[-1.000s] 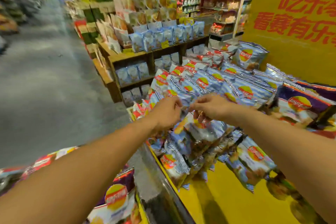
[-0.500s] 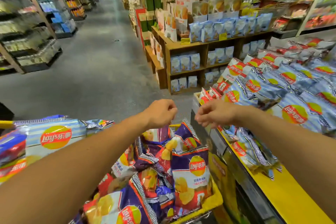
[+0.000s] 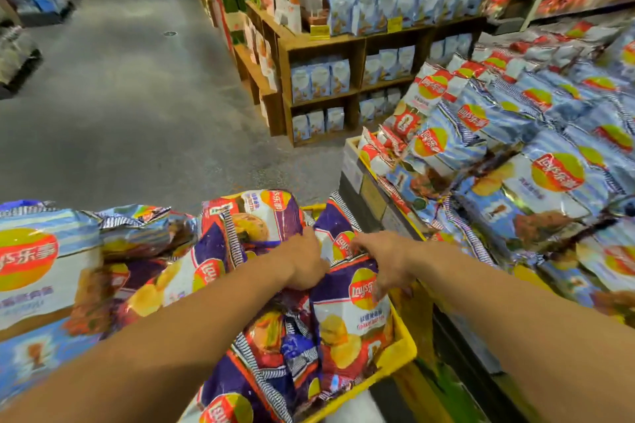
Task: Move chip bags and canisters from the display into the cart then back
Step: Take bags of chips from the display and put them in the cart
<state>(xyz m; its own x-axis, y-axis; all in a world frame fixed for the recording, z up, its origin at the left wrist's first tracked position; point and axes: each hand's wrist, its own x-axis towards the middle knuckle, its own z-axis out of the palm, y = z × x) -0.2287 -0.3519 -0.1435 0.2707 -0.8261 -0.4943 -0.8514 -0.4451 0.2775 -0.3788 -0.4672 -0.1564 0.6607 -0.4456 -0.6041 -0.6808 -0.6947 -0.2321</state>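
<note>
A yellow cart [image 3: 402,355] below me is heaped with purple chip bags [image 3: 357,299], and large blue bags [image 3: 37,261] lie at its left. My left hand [image 3: 304,263] is down among the purple bags, its fingers curled over the top edge of one; the fingertips are hidden. My right hand [image 3: 386,259] hovers beside it with fingers spread, touching the same purple bag. The display [image 3: 369,182] to the right is stacked with blue chip bags [image 3: 549,178] and red-and-white ones [image 3: 429,89]. No canisters are visible.
A wooden shelf unit [image 3: 319,45] with pale blue packets stands ahead across the grey aisle floor [image 3: 120,96]. More store shelving runs along the far left and far right. The display's front edge sits close against the cart's right side.
I turned from the display to the cart. Both hands, held pinched together at the display and above the cart, have dropped onto the purple bags, and the right hand's fingers have spread.
</note>
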